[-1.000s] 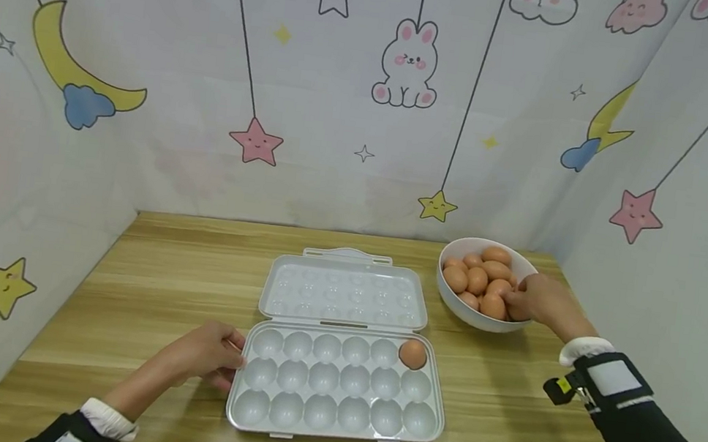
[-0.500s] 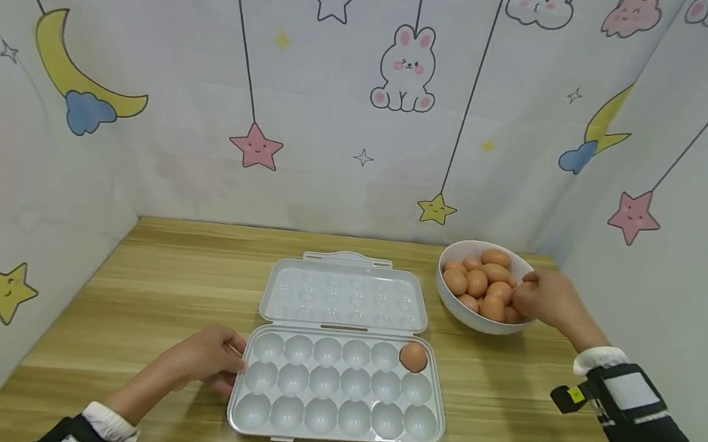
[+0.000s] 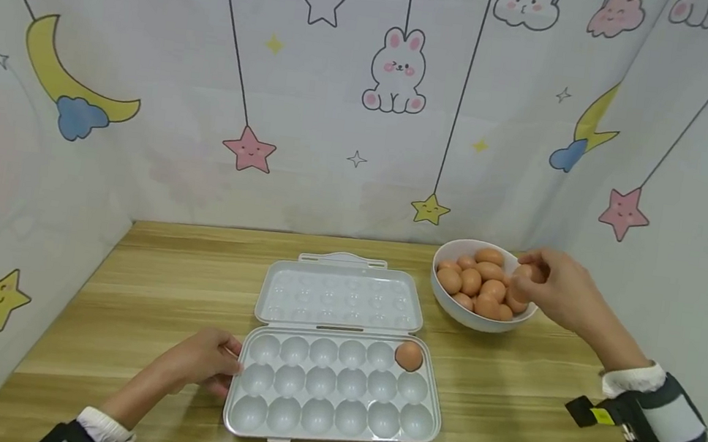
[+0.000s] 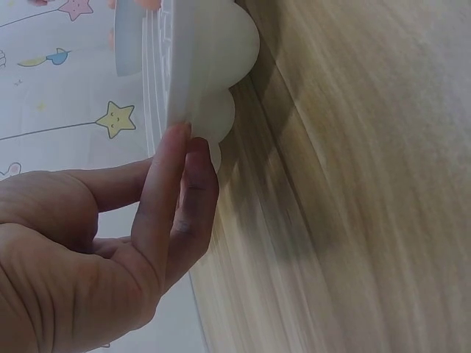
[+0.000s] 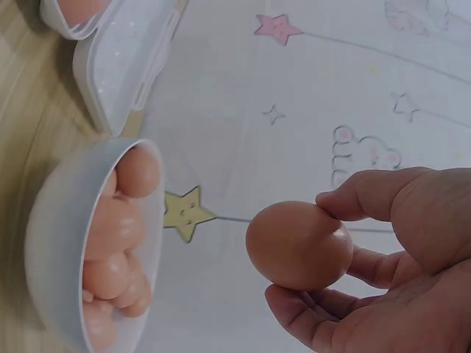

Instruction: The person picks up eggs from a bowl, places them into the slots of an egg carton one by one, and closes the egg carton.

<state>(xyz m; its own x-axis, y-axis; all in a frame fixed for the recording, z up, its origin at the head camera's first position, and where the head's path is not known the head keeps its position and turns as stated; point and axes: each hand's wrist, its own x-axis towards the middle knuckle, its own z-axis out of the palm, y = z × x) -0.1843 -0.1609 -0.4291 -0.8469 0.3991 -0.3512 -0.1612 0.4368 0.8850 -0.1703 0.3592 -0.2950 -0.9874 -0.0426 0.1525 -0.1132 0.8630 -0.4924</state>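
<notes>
My right hand (image 3: 561, 287) pinches a brown egg (image 5: 298, 246) between thumb and fingers, held up over the right rim of a white bowl (image 3: 481, 322). Several brown eggs (image 3: 470, 281) fill that bowl. On the table lies a white plastic egg box (image 3: 230, 423), its lid (image 3: 344, 297) folded back flat behind it. One egg (image 3: 409, 356) sits in the back right hollow. At the box's left end, my left hand (image 3: 204, 361) holds the edge; the left wrist view shows thumb and fingers (image 4: 158, 198) at the rim, with rounded hollows bulging underneath.
The wooden table (image 3: 176, 265) runs back to a white cloth (image 3: 303, 200) printed with stars, moons and rabbits, which also hangs at both sides. The bowl stands at the back right, just right of the box's lid.
The right hand has come up out of the bowl's right side with an egg in its fingers. The left hand stays at the box's left edge. The view has shifted slightly.
</notes>
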